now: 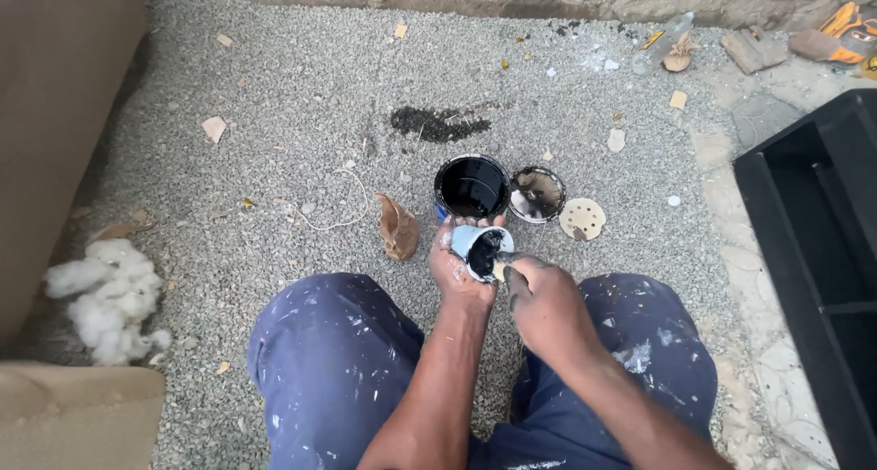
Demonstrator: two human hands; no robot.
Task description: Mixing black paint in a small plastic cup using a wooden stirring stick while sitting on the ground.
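My left hand (454, 271) grips a small white cup (473, 242), tilted toward me, black with paint inside. My right hand (546, 301) holds a small brush (501, 267) by its handle, and its tip sits inside the cup. Just beyond the cup stands an open round can of black paint (471, 188) on the gravel. The can's lid (537, 194) lies beside it on the right, inside up. Both hands are held above my knees, in paint-spattered blue trousers.
A round perforated sanding disc (583, 219) lies right of the lid. A brown crumpled scrap (398, 227) lies left of the can, a black paint stain (438, 123) beyond it. A black-painted wooden frame (813, 242) fills the right edge. White stuffing (105, 296) lies at left.
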